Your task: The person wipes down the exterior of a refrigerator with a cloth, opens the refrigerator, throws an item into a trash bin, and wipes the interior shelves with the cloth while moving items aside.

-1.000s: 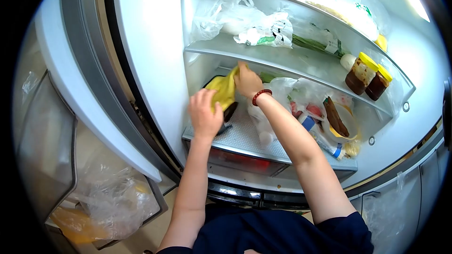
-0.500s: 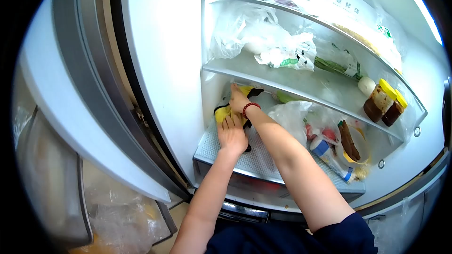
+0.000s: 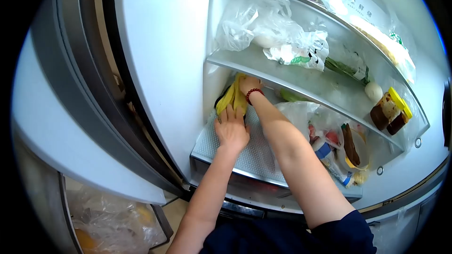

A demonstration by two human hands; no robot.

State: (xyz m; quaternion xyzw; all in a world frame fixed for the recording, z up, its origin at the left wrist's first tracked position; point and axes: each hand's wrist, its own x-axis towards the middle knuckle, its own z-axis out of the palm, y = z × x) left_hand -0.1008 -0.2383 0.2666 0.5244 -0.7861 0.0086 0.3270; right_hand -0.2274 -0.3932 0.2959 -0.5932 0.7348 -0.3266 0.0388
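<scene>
A yellow cloth (image 3: 231, 98) with dark edges lies bunched at the back left of the fridge's lowest shelf (image 3: 212, 141). My left hand (image 3: 232, 129) rests on its near part, fingers apart and stretched forward. Behind it, my right hand (image 3: 249, 84), with a red bead bracelet at the wrist, is closed on the cloth's far end under the middle shelf (image 3: 282, 73); some of its fingers are hidden.
To the right on the lowest shelf are a clear plastic bag (image 3: 299, 113), a blue-and-white package (image 3: 332, 160) and a bowl (image 3: 361, 160) with a brown item. Two yellow-lidded jars (image 3: 388, 110) and more bags (image 3: 263, 19) sit above. The open door (image 3: 84, 113) stands at left.
The view has shifted. The yellow cloth, spread between my hands at first, is now bunched deeper in the left corner, and both hands have moved inward with it.
</scene>
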